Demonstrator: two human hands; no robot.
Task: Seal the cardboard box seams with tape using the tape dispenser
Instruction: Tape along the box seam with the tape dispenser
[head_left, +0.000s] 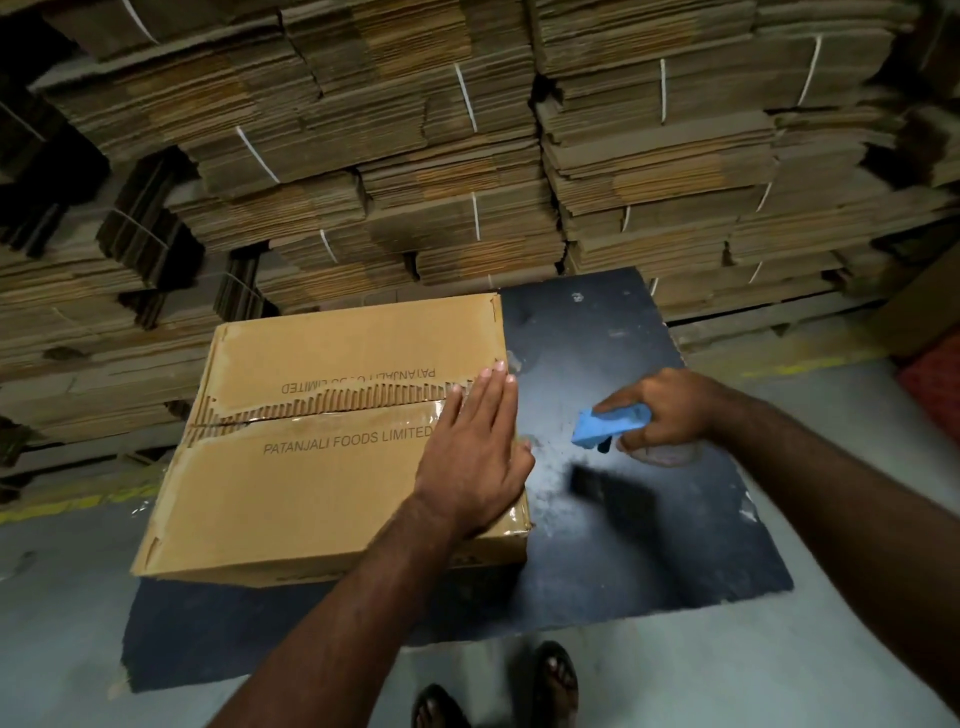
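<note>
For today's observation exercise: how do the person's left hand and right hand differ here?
The left hand lies flat, fingers straight, on the cardboard box; the right hand curls around the blue tape dispenser. The left is over the box, the right beside it above the dark board. Both are bare.

One cardboard box (311, 447) lies on one dark board (649, 519), its centre seam covered by one strip of clear tape (358, 415). Two hands are visible, the left hand (472, 457) and the right hand (667, 415), with one blue tape dispenser (608, 426). Two sandalled feet (556, 680) appear at the lower edge; the bundles of flattened cartons (467, 182) behind are too many to count.
</note>
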